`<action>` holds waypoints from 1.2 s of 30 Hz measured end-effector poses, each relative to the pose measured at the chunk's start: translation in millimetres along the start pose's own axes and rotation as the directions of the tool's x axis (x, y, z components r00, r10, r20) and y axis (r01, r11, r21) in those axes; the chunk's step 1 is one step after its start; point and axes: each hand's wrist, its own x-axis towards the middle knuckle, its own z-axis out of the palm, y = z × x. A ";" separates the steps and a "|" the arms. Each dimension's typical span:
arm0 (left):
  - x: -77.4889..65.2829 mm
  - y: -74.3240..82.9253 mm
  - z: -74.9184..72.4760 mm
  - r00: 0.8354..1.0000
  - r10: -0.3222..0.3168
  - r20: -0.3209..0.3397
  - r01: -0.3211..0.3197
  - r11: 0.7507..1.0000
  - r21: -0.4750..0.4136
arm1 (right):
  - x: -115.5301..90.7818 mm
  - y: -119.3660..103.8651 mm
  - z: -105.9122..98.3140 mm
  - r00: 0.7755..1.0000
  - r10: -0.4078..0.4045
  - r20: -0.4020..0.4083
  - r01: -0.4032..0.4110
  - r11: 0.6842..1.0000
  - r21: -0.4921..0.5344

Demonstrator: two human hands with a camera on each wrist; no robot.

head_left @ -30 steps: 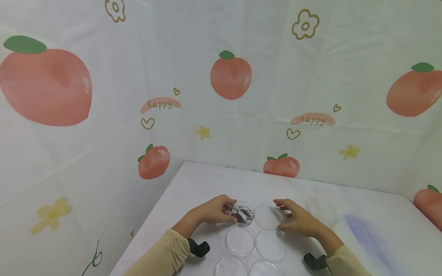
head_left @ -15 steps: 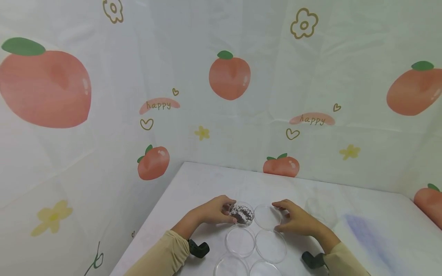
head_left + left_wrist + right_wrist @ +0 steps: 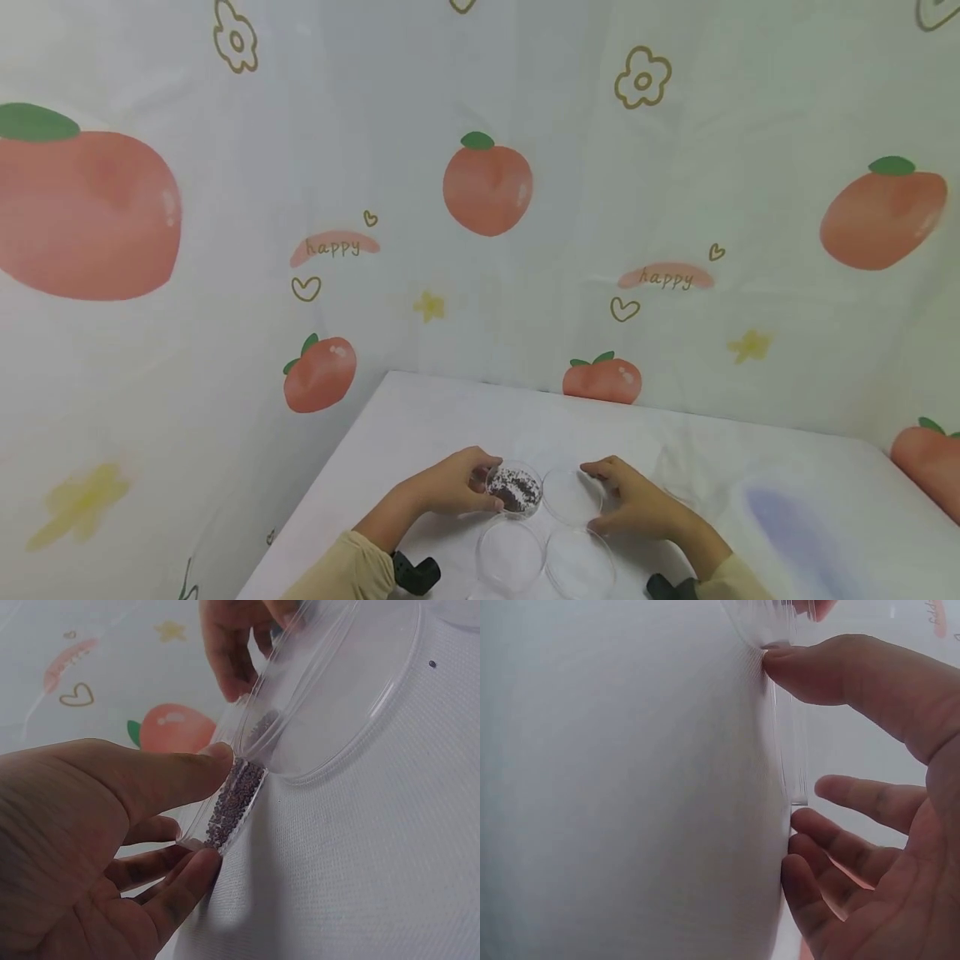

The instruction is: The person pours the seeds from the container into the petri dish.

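In the head view my left hand (image 3: 453,483) grips the left rim of a clear petri dish (image 3: 516,490) of small dark grains. The left wrist view shows the thumb on the dish's upper edge and fingertips below, with the dark grains (image 3: 232,802) visible through its side wall. My right hand (image 3: 637,504) spans the right side of a grainless clear petri dish (image 3: 572,497) beside it. In the right wrist view the thumb (image 3: 810,671) touches one end of that dish and a fingertip meets the other; the index finger stands slightly apart.
Two more clear petri dishes, one on the left (image 3: 512,556) and one on the right (image 3: 580,563), lie nearer on the white table (image 3: 420,417). A stray dark grain (image 3: 433,664) lies on the cloth. A fruit-printed curtain (image 3: 360,167) stands behind.
My right hand has moved left, closing in on the rim of the grainless dish. The left hand keeps its grip. The head view has tilted upward, so the table sits lower in it.
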 end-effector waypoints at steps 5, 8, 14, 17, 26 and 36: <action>-16.5 6.7 -3.6 1.000 0.014 0.000 -0.014 1.000 -0.021 | -5.5 -12.8 5.8 0.999 -0.031 -0.013 0.031 0.999 0.020; -22.3 11.9 -6.6 1.000 0.026 0.003 -0.026 0.999 -0.020 | -6.9 -18.2 6.4 1.000 -0.016 -0.025 0.016 1.000 0.010; -25.6 5.2 -4.6 1.000 0.010 0.005 -0.009 0.999 -0.043 | -7.4 -23.7 8.9 1.000 0.000 -0.029 0.000 1.000 0.002; -24.7 0.1 -2.7 1.000 0.005 0.005 -0.005 0.999 -0.045 | -6.9 -22.3 9.8 1.000 -0.006 -0.027 0.006 1.000 0.000; -15.9 -7.3 -0.8 0.999 0.041 -0.007 -0.041 0.999 0.031 | -7.8 -22.7 6.8 0.997 -0.036 -0.075 0.034 0.999 -0.024; -17.8 -6.1 -1.4 1.000 0.025 -0.010 -0.025 0.999 0.021 | 4.3 -8.4 15.9 0.980 0.040 -0.196 -0.007 0.986 0.164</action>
